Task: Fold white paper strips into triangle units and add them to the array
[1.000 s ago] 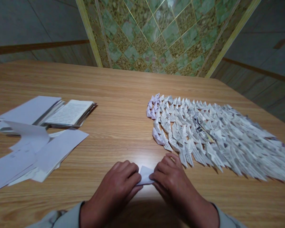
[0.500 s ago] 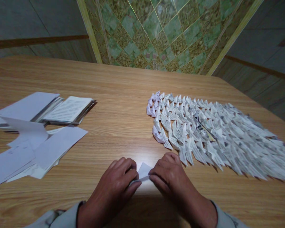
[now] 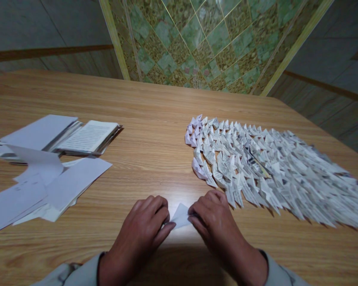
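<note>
A small white folded paper piece point(image 3: 180, 217) lies on the wooden table point(image 3: 155, 119) close to its near edge. My left hand point(image 3: 144, 226) pinches its left side with curled fingers. My right hand point(image 3: 210, 222) pinches its right side, fingers pressed together on the fold. Only a small triangle of the paper shows between the two hands.
Several folded paper boats point(image 3: 265, 167) lie in overlapping rows across the right of the table. At the left sit loose white sheets point(image 3: 47, 186) and an open stack of printed pages point(image 3: 83, 137). A tiled wall panel point(image 3: 197, 39) stands beyond the far edge.
Both hands have shifted slightly on the paper piece, which now shows as a narrower triangle between them. The view has tilted a little.
</note>
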The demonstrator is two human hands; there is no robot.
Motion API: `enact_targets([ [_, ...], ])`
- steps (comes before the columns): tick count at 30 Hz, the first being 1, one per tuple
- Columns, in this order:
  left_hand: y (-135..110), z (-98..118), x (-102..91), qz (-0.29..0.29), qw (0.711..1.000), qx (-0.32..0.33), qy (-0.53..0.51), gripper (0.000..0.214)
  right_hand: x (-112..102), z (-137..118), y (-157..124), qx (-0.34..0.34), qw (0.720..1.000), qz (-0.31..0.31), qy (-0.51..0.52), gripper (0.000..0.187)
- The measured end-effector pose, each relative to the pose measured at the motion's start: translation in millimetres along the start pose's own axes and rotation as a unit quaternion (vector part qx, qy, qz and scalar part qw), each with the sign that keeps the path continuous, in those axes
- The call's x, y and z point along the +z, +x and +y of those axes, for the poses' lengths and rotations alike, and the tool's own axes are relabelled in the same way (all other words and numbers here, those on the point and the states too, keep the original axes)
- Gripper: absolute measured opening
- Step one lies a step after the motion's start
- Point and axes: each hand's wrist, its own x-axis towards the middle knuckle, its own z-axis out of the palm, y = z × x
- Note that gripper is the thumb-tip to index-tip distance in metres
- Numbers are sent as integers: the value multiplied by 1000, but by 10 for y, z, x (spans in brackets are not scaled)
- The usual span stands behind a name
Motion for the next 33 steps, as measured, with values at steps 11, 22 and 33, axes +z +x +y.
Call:
enact_targets([
  [11,121,112,-10,11,992,121,47,18,26,-7,20,-69,997,20,-38,9],
  [22,178,171,-85,43,995,85,-28,18,-45,-80,22,-73,996,42,22,12],
  [33,272,175,-176,62,979,76,-179,13,-178,-144,17,-68,988,77,115,7],
])
